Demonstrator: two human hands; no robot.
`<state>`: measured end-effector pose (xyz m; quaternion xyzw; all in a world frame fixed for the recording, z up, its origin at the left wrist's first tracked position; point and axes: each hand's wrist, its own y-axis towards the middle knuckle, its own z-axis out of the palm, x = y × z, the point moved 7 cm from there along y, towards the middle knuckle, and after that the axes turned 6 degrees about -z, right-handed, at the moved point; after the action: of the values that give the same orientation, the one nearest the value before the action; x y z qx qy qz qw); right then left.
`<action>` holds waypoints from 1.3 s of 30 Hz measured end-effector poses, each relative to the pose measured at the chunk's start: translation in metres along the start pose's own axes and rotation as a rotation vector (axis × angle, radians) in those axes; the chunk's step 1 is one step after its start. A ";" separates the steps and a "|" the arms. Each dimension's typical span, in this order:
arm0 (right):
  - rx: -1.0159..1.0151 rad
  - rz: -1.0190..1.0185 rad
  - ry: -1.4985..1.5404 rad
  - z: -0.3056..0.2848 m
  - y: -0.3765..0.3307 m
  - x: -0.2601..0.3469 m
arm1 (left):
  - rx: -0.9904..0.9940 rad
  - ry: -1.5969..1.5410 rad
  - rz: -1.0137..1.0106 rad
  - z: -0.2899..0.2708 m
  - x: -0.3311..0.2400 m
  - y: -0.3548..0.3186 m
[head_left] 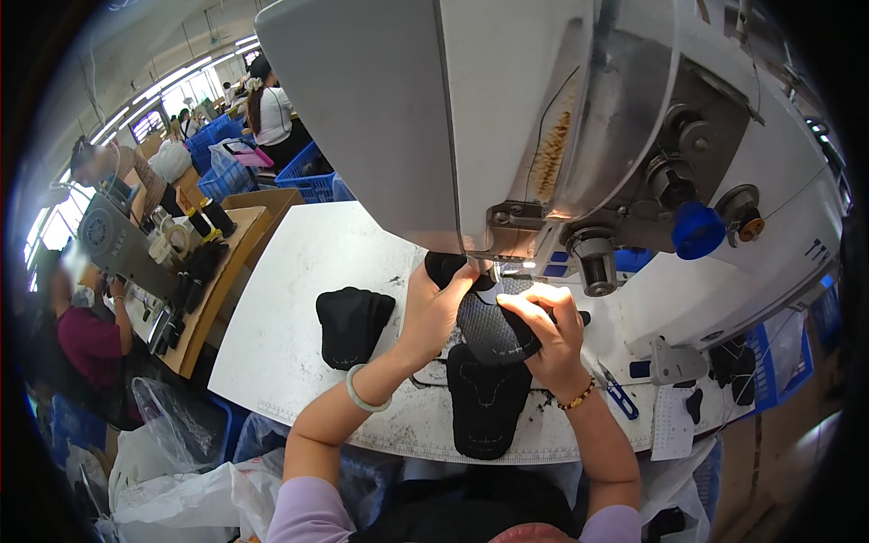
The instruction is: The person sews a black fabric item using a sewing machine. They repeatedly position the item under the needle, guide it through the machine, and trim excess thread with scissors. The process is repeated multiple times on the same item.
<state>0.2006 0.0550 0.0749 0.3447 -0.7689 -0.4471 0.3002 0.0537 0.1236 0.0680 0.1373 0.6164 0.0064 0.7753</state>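
Black mesh fabric — a curved shoe-upper piece [493, 328] — sits pinched between both hands right under the head of the grey sewing machine [507, 118], on the white worktable [299, 271]. I see the left hand [434, 303] reaching in from the lower left with the wrist bent, fingers curled together and the fingertips pressing the piece's upper left edge, close to the needle area. A pale green bangle [362, 394] rings that forearm. The right hand [550, 330] comes in from below, knuckles up, fingers closed over the piece's right edge, thumb tucked under; I cannot tell exactly how the thumb grips. A beaded bracelet [579, 395] sits on that wrist.

Just below the hands lies another black cut piece [487, 403], flat on the table and reaching to its near edge. To the left, apart from the hands, a small stack of black pieces [353, 321] rests on the white surface. A blue-handled snipper [620, 395] lies right of the right wrist, and beside it a small white printed slip [673, 421] hangs over the table edge — its print is too small for me to make out. A blue knob [697, 231] sticks out of the machine's right side.

Farther left, blue plastic crates [303, 176] stand on the floor, and white plastic bags [172, 480] bunch at the lower left. Other people work at benches along the left.
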 end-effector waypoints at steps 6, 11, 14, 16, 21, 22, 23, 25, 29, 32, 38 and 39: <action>-0.011 -0.019 0.006 0.000 -0.001 -0.001 | 0.000 0.028 0.035 0.001 -0.002 0.002; 0.005 -0.037 -0.026 0.000 -0.003 -0.003 | -0.009 0.036 0.048 0.002 -0.005 0.001; -0.018 -0.011 0.025 -0.002 0.002 -0.003 | -0.033 0.157 0.076 0.001 -0.011 -0.003; 0.037 0.042 0.069 -0.004 0.000 -0.012 | 0.012 0.252 0.046 0.003 -0.012 -0.007; 0.050 -0.041 0.068 -0.006 0.008 -0.009 | 0.159 0.169 -0.164 0.007 -0.012 -0.009; 0.058 -0.043 0.039 -0.005 0.009 -0.006 | 0.175 0.121 -0.175 0.006 -0.009 -0.008; 0.065 -0.045 0.011 -0.004 0.008 -0.002 | 0.191 0.074 -0.186 0.005 -0.007 -0.007; 0.069 -0.046 -0.048 -0.005 0.006 0.002 | 0.180 0.031 -0.195 0.006 -0.006 -0.005; 0.102 -0.031 -0.112 -0.002 0.008 0.007 | 0.202 -0.023 -0.171 -0.003 0.002 0.005; 0.131 -0.010 -0.189 0.001 0.006 0.008 | 0.219 -0.143 -0.222 -0.002 0.007 0.010; 0.087 -0.039 -0.220 0.001 0.003 0.008 | 0.234 -0.148 -0.199 -0.002 0.008 0.012; 0.080 -0.048 -0.233 0.001 0.001 0.009 | 0.222 -0.164 -0.203 -0.002 0.008 0.012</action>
<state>0.1942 0.0494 0.0770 0.3203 -0.8074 -0.4600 0.1840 0.0558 0.1370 0.0625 0.1595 0.5585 -0.1513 0.7998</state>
